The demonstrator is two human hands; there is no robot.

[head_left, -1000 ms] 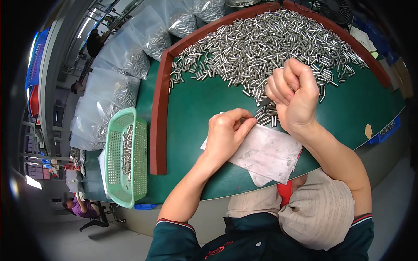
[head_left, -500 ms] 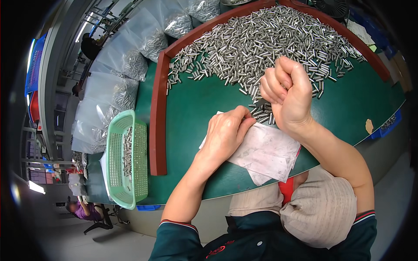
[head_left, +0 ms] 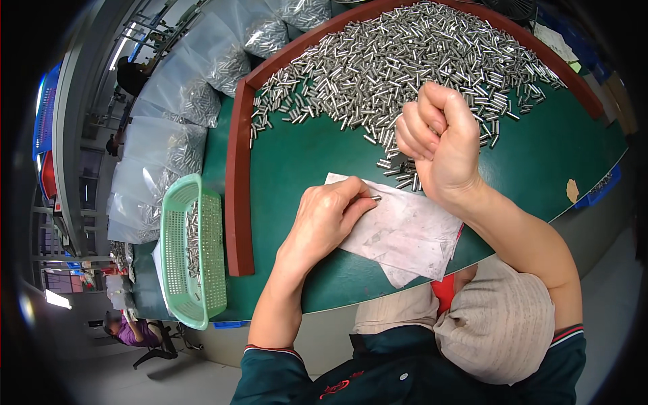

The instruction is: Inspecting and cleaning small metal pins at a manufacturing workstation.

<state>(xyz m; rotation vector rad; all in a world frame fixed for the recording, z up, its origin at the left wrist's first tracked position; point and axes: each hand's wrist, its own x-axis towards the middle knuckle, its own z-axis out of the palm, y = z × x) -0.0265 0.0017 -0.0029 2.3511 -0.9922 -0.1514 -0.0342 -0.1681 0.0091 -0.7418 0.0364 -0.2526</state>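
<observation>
Over the edge of a stained white cloth [head_left: 405, 233], my left hand [head_left: 320, 216] pinches a small shiny metal pin [head_left: 376, 198] between thumb and forefinger. My right hand [head_left: 442, 145] is curled closed above the near side of the pile, palm side partly turned up; whatever its fingers hold is hidden. A large heap of short metal pins [head_left: 405, 61] covers the far part of the green table [head_left: 304, 155]. Several pins trail from the heap down to the cloth, under and beside my right hand.
A dark red wooden rail [head_left: 239, 196] borders the heap at left and back. Outside it stands a light green plastic basket [head_left: 214, 263] with pins inside. Clear bags of pins [head_left: 185, 148] line the left edge. A blue bin [head_left: 601, 189] sits below the right edge.
My left hand has drawn left and nearer to me, away from the trailing pins, and a pin now shows at its fingertips. My right hand stays closed, shifted slightly left.
</observation>
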